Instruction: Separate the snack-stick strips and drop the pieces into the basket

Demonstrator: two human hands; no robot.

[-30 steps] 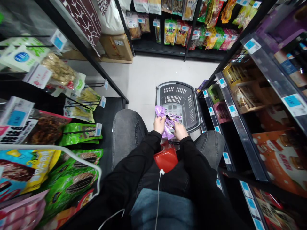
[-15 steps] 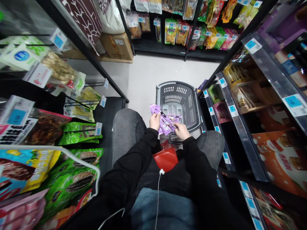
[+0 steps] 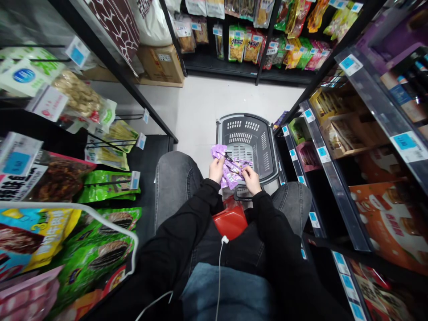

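1. The packets (image 3: 230, 178), purple and bunched together, are held in front of the person, over the near edge of the basket (image 3: 248, 115) and toward its near left corner. Some overlap the basket's inside in this view; whether any of those rest in it cannot be told.
2. The left hand (image 3: 216, 169) is curled around the left side of the bunch, thumb and fingers closed on it, with purple wrapping showing beyond and beside the fingers.
3. The right hand (image 3: 252, 180) has its fingertips drawn together at the right end of the bunch, pinching it. It is over the basket's near edge.
4. The basket, dark gray with slotted walls, stands on the pale floor (image 3: 197, 107). Its handle (image 3: 243, 195) shows at the near edge, below the hands.
5. The person's knees (image 3: 175, 183) are spread, one on either side of the hands. Between the thighs is a red object (image 3: 230, 218), with a white cable (image 3: 219, 276) running down from it.
6. To the left, green bags (image 3: 110, 254) lie on a shelf; to the right, an orange box (image 3: 391, 218) sits among others. A carton (image 3: 160, 67) stands near the far shelf (image 3: 222, 67), where snack bags (image 3: 236, 44) hang.
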